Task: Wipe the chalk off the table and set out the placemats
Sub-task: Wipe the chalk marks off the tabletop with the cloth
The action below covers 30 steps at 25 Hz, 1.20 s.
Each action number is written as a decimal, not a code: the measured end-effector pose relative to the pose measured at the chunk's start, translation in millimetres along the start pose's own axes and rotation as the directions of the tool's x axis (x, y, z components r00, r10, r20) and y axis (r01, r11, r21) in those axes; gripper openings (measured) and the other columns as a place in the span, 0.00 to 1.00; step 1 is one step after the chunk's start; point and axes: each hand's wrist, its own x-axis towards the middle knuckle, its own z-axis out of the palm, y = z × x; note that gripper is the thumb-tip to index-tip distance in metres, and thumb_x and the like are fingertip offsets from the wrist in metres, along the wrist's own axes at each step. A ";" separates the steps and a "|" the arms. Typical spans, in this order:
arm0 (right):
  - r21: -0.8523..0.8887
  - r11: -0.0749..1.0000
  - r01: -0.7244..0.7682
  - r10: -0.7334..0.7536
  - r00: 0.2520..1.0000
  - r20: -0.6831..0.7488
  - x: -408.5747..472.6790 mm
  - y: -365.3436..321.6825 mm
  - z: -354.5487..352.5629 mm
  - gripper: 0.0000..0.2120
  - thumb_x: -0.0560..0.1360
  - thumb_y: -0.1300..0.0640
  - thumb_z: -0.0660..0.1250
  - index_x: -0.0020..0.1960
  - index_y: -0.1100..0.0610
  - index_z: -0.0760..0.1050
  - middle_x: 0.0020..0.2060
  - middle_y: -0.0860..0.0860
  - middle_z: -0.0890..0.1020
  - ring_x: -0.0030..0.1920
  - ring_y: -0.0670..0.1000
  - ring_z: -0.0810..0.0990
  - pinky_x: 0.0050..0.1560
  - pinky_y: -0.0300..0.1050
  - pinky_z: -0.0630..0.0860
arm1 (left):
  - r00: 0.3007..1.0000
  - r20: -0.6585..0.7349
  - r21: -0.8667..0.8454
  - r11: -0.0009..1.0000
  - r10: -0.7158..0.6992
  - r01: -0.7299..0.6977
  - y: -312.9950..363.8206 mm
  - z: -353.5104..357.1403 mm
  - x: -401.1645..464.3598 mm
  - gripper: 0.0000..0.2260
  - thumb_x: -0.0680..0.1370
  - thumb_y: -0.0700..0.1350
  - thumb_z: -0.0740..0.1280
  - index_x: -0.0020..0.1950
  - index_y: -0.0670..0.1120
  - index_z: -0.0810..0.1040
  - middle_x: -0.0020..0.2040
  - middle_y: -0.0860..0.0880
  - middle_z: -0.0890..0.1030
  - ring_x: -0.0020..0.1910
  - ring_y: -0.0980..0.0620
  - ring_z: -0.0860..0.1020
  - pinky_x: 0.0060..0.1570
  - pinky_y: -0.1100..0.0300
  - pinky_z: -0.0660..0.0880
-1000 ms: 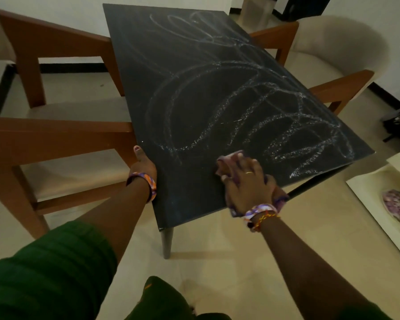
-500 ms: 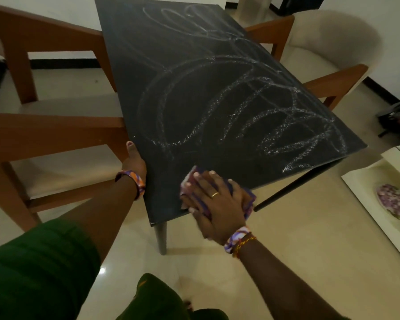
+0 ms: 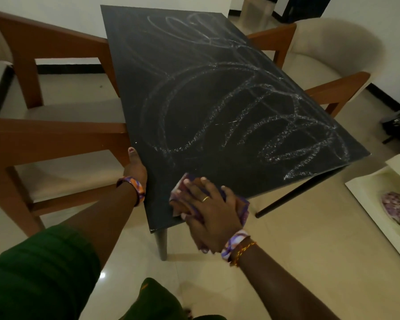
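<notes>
Fingers straight and slightly spread, a gold ring on one of them, the person's right hand (image 3: 208, 209) presses flat on a purple and pink patterned cloth (image 3: 243, 207) at the near corner of a dark table (image 3: 194, 93), the cloth's edges showing beyond the fingertips and past the side of the palm, where one flap hangs over the table's near edge. The left hand (image 3: 135, 166) grips the table's left edge close to the same corner, the thumb lying up along the top surface while the other fingers are hidden under the edge, so how they lie cannot be told. Each wrist carries a patterned band; the right wrist also has a thin orange cord bracelet. Looping white chalk scribbles (image 3: 252, 116) cover most of the tabletop from the middle to the far and right sides, while the patch just ahead of the cloth looks darker and mostly free of marks. A wooden chair with a pale seat (image 3: 56, 125) stands just beside the table's left edge, and a cream upholstered armchair (image 3: 333, 58) sits at the far right corner. Green sleeves fill the lower left of the view. On the pale tiled floor to the right lies a cream sheet bearing a purple floral patch (image 3: 397, 207), well apart from the table.
</notes>
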 end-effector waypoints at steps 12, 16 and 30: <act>0.005 0.996 -0.091 0.089 0.984 0.152 43.1 -28.2 -7.7 0.28 0.79 0.41 0.52 0.77 0.41 0.48 0.77 0.44 0.47 0.76 0.55 0.43 0.70 0.62 0.46 | 0.997 -0.075 0.019 0.999 -0.029 0.031 9.2 4.9 -4.7 0.31 0.81 0.60 0.42 0.67 0.38 0.69 0.54 0.41 0.76 0.56 0.44 0.73 0.54 0.59 0.65; 0.014 0.951 -0.310 0.308 0.947 0.086 54.1 39.1 -19.5 0.26 0.79 0.42 0.53 0.76 0.39 0.50 0.77 0.41 0.50 0.76 0.51 0.47 0.69 0.60 0.51 | 0.997 -0.071 0.045 0.999 -0.012 0.015 8.1 3.3 -1.8 0.32 0.81 0.60 0.42 0.67 0.37 0.69 0.64 0.40 0.73 0.64 0.43 0.70 0.63 0.57 0.63; -0.029 0.883 -0.469 0.470 0.881 0.057 77.1 74.9 -20.4 0.24 0.79 0.44 0.55 0.73 0.35 0.53 0.76 0.43 0.52 0.74 0.56 0.51 0.67 0.65 0.54 | 0.997 -0.051 -0.026 0.998 -0.061 0.060 -0.1 3.2 11.3 0.34 0.80 0.62 0.42 0.64 0.37 0.71 0.43 0.45 0.75 0.42 0.49 0.73 0.53 0.56 0.63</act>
